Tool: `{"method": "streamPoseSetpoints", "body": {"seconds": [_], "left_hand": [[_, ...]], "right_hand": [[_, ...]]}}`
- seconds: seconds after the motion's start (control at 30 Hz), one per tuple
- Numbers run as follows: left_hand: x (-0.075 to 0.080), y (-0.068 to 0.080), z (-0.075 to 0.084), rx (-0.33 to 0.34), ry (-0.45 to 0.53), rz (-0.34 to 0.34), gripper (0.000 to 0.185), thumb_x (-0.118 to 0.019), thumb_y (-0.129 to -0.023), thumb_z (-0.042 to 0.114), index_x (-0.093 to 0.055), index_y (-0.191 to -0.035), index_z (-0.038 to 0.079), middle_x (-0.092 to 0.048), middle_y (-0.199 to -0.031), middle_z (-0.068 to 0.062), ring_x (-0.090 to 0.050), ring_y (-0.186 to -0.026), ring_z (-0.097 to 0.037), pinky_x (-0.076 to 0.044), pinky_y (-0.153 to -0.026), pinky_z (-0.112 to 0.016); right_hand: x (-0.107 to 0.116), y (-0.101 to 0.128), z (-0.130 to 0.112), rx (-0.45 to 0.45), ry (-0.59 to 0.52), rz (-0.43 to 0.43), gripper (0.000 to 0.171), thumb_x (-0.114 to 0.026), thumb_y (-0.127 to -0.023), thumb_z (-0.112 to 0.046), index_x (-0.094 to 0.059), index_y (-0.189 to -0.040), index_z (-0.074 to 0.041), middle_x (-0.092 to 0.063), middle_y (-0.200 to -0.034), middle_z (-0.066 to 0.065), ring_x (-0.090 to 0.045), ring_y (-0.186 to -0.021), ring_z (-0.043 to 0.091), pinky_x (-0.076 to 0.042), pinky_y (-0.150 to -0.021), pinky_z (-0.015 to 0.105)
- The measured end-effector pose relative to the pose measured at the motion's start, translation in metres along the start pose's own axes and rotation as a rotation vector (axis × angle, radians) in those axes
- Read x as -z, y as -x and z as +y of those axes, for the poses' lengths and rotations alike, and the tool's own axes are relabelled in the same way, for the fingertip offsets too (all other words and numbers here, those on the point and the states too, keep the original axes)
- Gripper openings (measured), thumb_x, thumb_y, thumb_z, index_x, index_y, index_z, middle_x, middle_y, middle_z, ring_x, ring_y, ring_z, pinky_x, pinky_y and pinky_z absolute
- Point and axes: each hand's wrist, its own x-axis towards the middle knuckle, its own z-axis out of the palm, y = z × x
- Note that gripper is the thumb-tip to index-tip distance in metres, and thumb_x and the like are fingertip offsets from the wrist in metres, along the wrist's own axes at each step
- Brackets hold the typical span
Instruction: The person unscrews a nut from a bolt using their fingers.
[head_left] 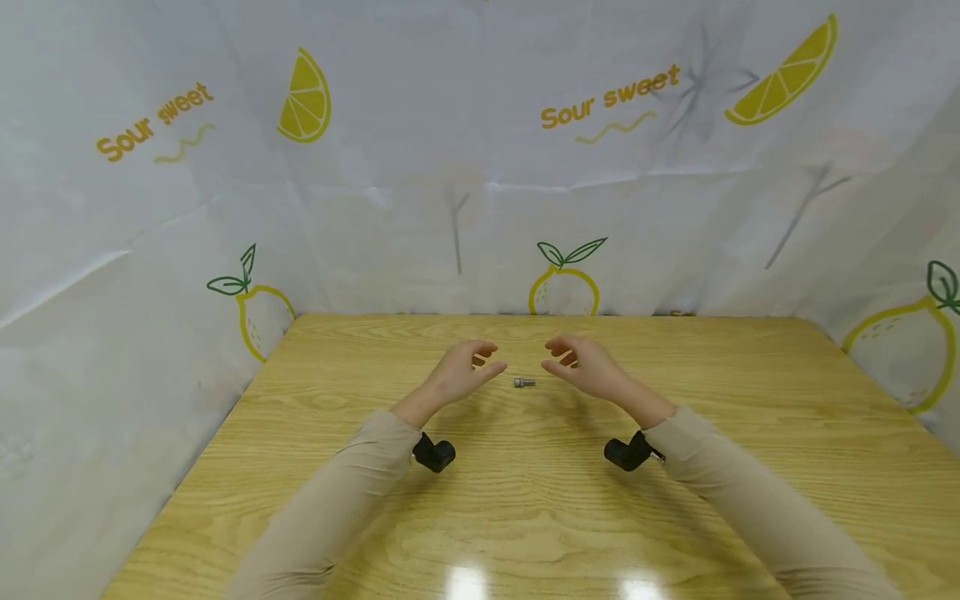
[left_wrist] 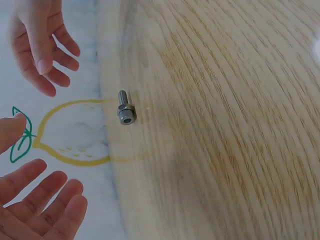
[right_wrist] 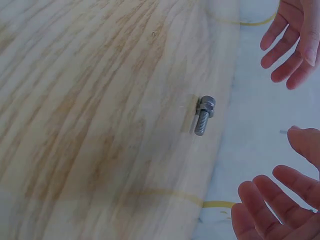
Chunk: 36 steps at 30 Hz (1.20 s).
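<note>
A small silver bolt with a washer (head_left: 524,382) lies on its side on the wooden table (head_left: 525,517), between my two hands. My left hand (head_left: 487,360) hovers just left of it, fingers relaxed and loosely spread, holding nothing. My right hand (head_left: 557,358) mirrors it just right of the bolt, also empty. Seen from the left wrist, the bolt (left_wrist: 125,109) lies beyond my left hand (left_wrist: 40,200), with my right hand (left_wrist: 42,45) opposite. From the right wrist, the bolt (right_wrist: 204,115) lies apart from my right hand (right_wrist: 270,205) and left hand (right_wrist: 295,40).
A white cloth printed with lemons and "Sour sweet" (head_left: 480,167) walls in the table at the back and both sides. Black wrist cameras (head_left: 433,454) (head_left: 628,454) sit under my beige sleeves. Bare wood lies all around the bolt.
</note>
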Motion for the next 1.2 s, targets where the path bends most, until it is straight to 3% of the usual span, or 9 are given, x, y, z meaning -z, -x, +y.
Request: {"method": "streamPoseSetpoints", "body": {"seconds": [0.37, 0.53, 0.8, 0.93, 1.2], "left_hand": [[-0.015, -0.015, -0.008, 0.104, 0.194, -0.021, 0.037, -0.059, -0.092, 0.020, -0.057, -0.126, 0.003, -0.062, -0.117, -0.015, -0.062, -0.103, -0.031, -0.055, -0.080, -0.035], [-0.021, -0.019, -0.011, 0.135, 0.203, -0.028, 0.033, -0.061, -0.091, 0.016, -0.060, -0.121, 0.003, -0.064, -0.111, -0.016, -0.061, -0.102, -0.029, -0.053, -0.080, -0.035], [-0.031, -0.024, -0.017, 0.185, 0.207, -0.064, 0.030, -0.061, -0.091, 0.016, -0.062, -0.118, 0.004, -0.065, -0.103, -0.015, -0.063, -0.077, -0.019, -0.048, -0.064, -0.022], [-0.033, -0.025, -0.016, 0.199, 0.217, -0.079, 0.032, -0.060, -0.091, 0.016, -0.061, -0.121, 0.004, -0.066, -0.105, -0.016, -0.064, -0.078, -0.019, -0.049, -0.066, -0.022], [-0.037, -0.029, -0.015, 0.215, 0.208, -0.097, 0.030, -0.060, -0.091, 0.014, -0.063, -0.118, 0.002, -0.067, -0.104, -0.017, -0.061, -0.074, -0.013, -0.045, -0.060, -0.018]], "right_hand": [[-0.011, -0.008, 0.011, -0.076, -0.098, -0.067, 0.034, -0.058, -0.092, -0.013, -0.056, -0.118, 0.009, -0.062, -0.111, 0.024, -0.060, -0.100, 0.034, -0.052, -0.085, 0.042], [-0.015, -0.012, 0.017, -0.138, -0.148, -0.094, 0.031, -0.061, -0.090, -0.012, -0.059, -0.114, 0.008, -0.063, -0.104, 0.022, -0.062, -0.094, 0.031, -0.053, -0.081, 0.039], [-0.023, -0.016, 0.021, -0.215, -0.176, -0.138, 0.026, -0.063, -0.089, -0.012, -0.063, -0.109, 0.005, -0.065, -0.100, 0.020, -0.063, -0.088, 0.025, -0.052, -0.069, 0.028], [-0.027, -0.019, 0.020, -0.230, -0.172, -0.144, 0.026, -0.064, -0.088, -0.011, -0.063, -0.108, 0.006, -0.066, -0.097, 0.020, -0.062, -0.078, 0.018, -0.050, -0.063, 0.023], [-0.032, -0.022, 0.019, -0.228, -0.136, -0.167, 0.024, -0.065, -0.087, -0.010, -0.065, -0.106, 0.005, -0.068, -0.098, 0.020, -0.064, -0.078, 0.019, -0.052, -0.065, 0.026]]}}
